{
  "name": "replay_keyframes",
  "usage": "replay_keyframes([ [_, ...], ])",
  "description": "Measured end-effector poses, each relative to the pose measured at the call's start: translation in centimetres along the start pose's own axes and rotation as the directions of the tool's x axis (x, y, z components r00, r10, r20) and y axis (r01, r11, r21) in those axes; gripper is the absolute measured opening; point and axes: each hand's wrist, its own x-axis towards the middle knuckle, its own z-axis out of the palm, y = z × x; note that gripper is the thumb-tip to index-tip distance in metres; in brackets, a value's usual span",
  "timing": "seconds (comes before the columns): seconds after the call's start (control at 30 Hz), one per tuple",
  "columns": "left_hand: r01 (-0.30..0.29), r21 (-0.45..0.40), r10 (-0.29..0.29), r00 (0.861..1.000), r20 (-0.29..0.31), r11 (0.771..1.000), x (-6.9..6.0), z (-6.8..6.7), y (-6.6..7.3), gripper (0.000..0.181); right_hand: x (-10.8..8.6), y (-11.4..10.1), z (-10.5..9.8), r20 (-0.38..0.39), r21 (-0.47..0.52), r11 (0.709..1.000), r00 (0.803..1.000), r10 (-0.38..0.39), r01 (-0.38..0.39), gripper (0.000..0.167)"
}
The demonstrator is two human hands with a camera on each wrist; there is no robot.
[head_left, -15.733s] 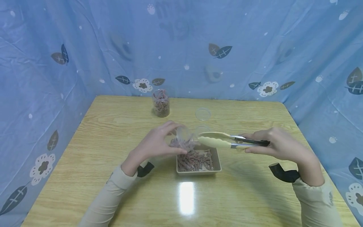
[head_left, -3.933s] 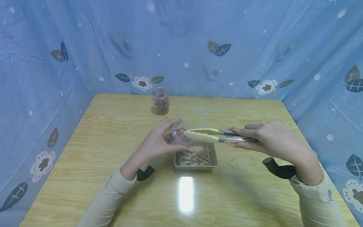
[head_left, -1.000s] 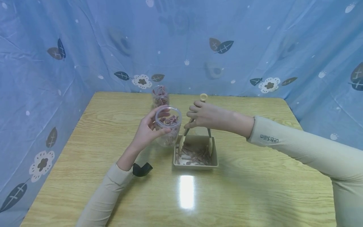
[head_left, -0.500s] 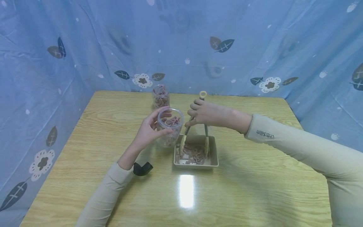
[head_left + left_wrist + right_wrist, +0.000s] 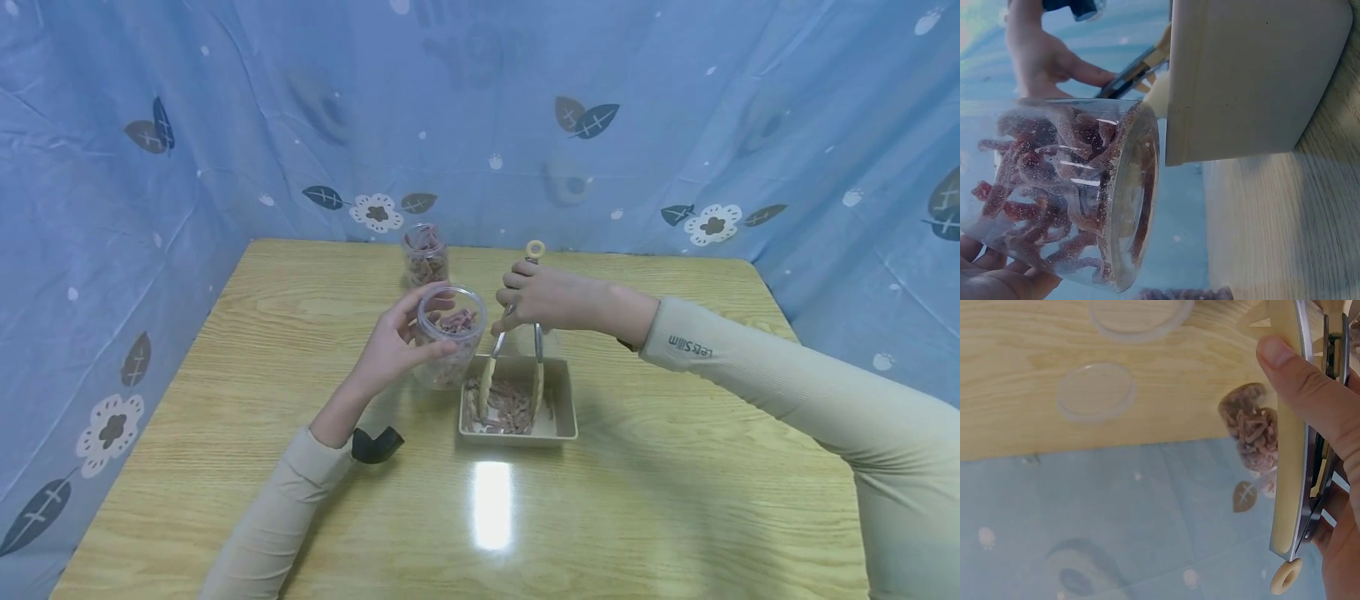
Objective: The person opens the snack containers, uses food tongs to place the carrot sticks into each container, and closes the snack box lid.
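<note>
My left hand [image 5: 392, 343] grips a clear plastic jar [image 5: 450, 362] part-filled with reddish-brown dried meat strips. The jar is off the table, its mouth tilted slightly up, just left of a beige tray [image 5: 572, 417]. In the left wrist view the jar's strips [image 5: 1054, 181] show through its wall. My right hand [image 5: 551, 297] grips a pair of tongs [image 5: 538, 375] with cream tips and metal arms, pointing down into the tray. Between the tips lie more meat strips [image 5: 512, 410]. In the right wrist view my thumb [image 5: 1310, 381] presses one tong arm.
A second open jar [image 5: 425, 257] filled with strips stands at the back, behind the held jar. Two clear round lids [image 5: 1096, 392] lie on the table behind the tray. A patterned blue curtain [image 5: 480, 125] encloses the table's back and sides.
The tongs swung from the jar's mouth down into the tray, and the jar moved back left and more upright. Lately the tong tips have drawn closer together. Fewer strips lie in the tray than at first.
</note>
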Motion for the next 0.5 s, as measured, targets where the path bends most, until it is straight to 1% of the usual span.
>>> replay_keyframes([
  [0.13,-0.004,0.005,0.004,1.0,0.002,1.0,-0.02,0.03,0.08,0.074,-0.12,-0.01,0.17,-0.006,0.032,0.999,1.0,0.006,-0.006,0.06],
  [0.37,0.002,0.018,-0.002,1.0,0.001,1.0,0.01,0.08,0.19,0.073,-0.23,-0.06,0.64,-0.045,0.026,1.0,0.999,0.01,-0.009,0.051],
  [0.5,0.003,0.023,-0.003,1.0,0.001,1.0,0.01,0.11,0.24,0.073,-0.21,-0.09,0.97,-0.037,0.028,1.0,0.999,0.008,-0.007,0.046],
])
